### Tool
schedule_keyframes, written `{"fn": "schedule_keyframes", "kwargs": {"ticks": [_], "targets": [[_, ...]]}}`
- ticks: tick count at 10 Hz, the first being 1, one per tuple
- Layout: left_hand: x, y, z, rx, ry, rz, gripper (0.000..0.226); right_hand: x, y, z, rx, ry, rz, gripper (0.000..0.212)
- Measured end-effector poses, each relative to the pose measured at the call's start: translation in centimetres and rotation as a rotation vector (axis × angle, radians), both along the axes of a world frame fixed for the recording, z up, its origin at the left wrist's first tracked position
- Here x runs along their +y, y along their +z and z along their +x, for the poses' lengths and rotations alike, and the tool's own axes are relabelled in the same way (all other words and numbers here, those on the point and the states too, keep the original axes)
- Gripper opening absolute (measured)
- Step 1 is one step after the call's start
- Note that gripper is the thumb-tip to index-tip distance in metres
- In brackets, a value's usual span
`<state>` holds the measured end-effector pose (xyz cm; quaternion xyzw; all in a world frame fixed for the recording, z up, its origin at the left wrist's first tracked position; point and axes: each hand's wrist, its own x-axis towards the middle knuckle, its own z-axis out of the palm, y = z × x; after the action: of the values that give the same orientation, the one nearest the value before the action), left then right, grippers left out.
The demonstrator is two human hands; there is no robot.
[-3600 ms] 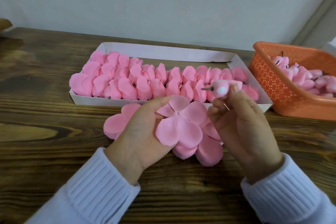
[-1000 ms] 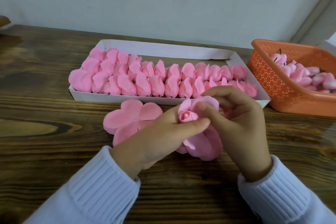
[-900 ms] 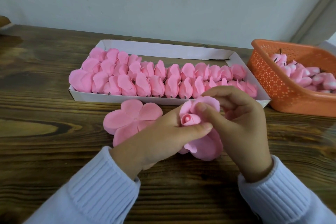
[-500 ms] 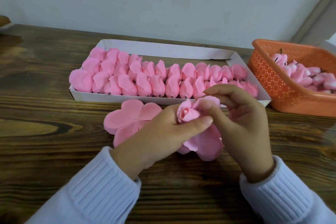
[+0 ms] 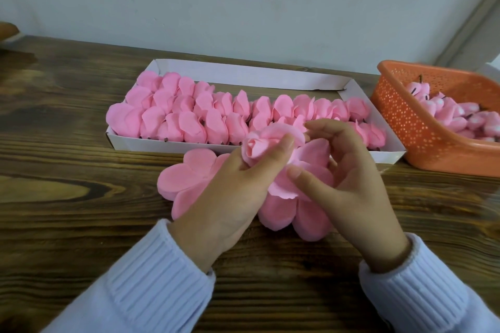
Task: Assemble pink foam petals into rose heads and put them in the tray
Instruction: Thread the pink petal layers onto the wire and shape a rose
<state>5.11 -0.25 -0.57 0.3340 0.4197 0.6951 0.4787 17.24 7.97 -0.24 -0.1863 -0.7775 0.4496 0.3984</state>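
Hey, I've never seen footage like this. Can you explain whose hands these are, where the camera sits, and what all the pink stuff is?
There is no machine here. A person works with bare hands, and the one picture comes from a camera worn on their head, looking down at a wooden table. The left hand grips a half-made rose by its rolled bud. The right hand pinches the rose's loose outer petals. Flat petal pieces lie on the table under the hands. Behind them, a white tray holds rows of finished rose heads. An orange basket at the right holds small pink buds.
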Motion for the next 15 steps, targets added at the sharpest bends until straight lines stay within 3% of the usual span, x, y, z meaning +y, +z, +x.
{"fn": "schedule_keyframes", "kwargs": {"ticks": [1, 3, 5, 8, 9, 10, 11, 12, 13, 14, 15], "targets": [[0.0, 0.0, 0.4, -0.013, -0.019, -0.002, 0.029, 0.2, 0.1, 0.1, 0.016, -0.042, 0.000, 0.052], [-0.2, 0.0, 0.4, 0.085, -0.020, -0.017, 0.037, 0.2, 0.3, 0.1, 0.089, 0.144, -0.223, 0.058], [-0.5, 0.5, 0.1, 0.222, -0.087, 0.073, 0.015, 0.3, 0.5, 0.2, 0.155, 0.253, -0.445, 0.056], [-0.8, 0.7, -0.1, 0.373, -0.205, 0.068, 0.040, 0.6, 0.5, 0.4, 0.030, 0.366, -0.510, 0.051], [-1.3, 1.0, 0.0, 0.388, -0.138, 0.024, 0.029, 0.7, 0.5, 0.5, 0.000, 0.356, -0.501, 0.056], [-1.4, 3.2, 0.8, 0.338, -0.100, -0.136, 0.042, 0.6, 0.7, 0.4, -0.002, 0.375, -0.484, 0.062], [-1.8, 1.6, 1.2, 0.287, -0.149, 0.979, 0.039, 0.4, 0.6, 0.2, 0.036, 0.375, -0.499, 0.062], [0.2, -1.4, -0.5, 0.378, -0.045, 0.117, 0.026, 0.5, 0.4, 0.2, 0.110, 0.253, -0.521, 0.049], [-0.6, 0.7, -0.5, 0.203, 0.001, -0.043, 0.035, 0.9, 0.3, 0.2, 0.129, 0.080, -0.573, 0.050], [-0.4, 0.2, -0.1, 0.244, 0.022, -0.079, 0.036, 0.9, 0.2, 0.2, 0.096, 0.027, -0.602, 0.056], [-0.2, 0.2, -0.3, 0.201, 0.136, -0.133, 0.043, 0.7, 0.3, 0.3, 0.091, -0.084, -0.455, 0.041]]}}
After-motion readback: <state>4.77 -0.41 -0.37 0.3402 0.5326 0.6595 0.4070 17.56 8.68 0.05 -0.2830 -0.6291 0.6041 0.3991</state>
